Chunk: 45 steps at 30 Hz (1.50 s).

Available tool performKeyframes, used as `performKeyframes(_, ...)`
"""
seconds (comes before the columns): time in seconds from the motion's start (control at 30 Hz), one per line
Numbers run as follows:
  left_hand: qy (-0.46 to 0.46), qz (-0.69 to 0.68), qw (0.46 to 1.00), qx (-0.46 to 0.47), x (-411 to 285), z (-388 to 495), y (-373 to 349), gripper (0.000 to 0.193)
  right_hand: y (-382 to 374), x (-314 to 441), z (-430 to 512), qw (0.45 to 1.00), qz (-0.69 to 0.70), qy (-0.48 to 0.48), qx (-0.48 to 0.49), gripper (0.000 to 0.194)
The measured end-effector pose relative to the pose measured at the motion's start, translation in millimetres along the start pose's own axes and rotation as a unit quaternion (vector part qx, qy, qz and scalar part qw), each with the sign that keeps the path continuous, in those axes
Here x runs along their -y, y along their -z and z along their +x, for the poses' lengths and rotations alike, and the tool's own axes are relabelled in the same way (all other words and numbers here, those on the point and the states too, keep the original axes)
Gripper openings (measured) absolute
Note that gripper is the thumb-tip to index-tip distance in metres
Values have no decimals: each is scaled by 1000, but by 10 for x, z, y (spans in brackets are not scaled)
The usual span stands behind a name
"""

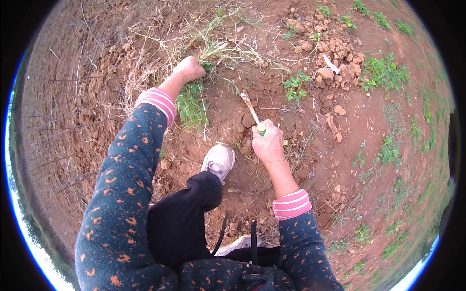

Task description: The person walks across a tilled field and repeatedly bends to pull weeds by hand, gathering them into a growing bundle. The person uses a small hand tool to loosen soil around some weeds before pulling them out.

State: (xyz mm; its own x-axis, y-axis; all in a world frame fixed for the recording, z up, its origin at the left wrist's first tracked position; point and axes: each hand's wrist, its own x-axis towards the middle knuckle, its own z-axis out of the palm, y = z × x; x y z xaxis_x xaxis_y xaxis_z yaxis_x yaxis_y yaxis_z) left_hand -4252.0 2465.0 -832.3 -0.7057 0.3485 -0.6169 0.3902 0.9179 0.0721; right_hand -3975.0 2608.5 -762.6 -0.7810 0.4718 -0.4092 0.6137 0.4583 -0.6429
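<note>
My left hand [189, 69] is reached out to the far left, closed on a bunch of green weeds [192, 103]. Broad leaves hang below its fingers, and a leaf shows beside the knuckles; the fingertips are hidden. Right of it, my right hand [268, 143] grips a hand tool with a green and yellow handle [261, 129]. The tool's narrow metal shaft [248, 103], smeared with soil, points up and left towards the dirt. Its tip lies close to the ground, and I cannot tell whether it touches.
Dry and green grass [225, 51] lies beyond my left hand. A small leafy plant [295, 86] grows right of the tool, near soil clods [340, 54] and a white scrap [331, 64]. My white shoe [219, 162] stands on the reddish soil between my arms.
</note>
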Motion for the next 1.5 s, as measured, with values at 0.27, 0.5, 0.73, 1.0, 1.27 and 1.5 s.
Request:
performKeyframes(0.27, -146, 401, 903, -47, -3, -99, -142, 17, -28, 205, 827, 996, -22, 49, 65, 23)
performKeyframes(0.5, -66, -176, 978, -95, 67, -118, -395, 19, -231, -122, 260, 999, 2, 27, 31, 18)
performKeyframes(0.73, 14, -577, 804, -140, -55, -883, 325, 21, -623, 77, 873, 975, 197, -91, 50, 14)
performKeyframes(1.0, 211, -615, 661, -375, 1059, -2680, 491, 13, -390, 190, 591, 998, -34, 58, 5, 15)
performKeyframes(1.27, 316, -658, 578, -364, 1170, -2724, -354, 20, -411, -53, 414, 932, 306, -180, 78, 17)
performKeyframes(1.5, 240, -621, 660, -349, 848, -2721, -597, 31, -604, 491, 1316, 992, -9, 123, 14, 23)
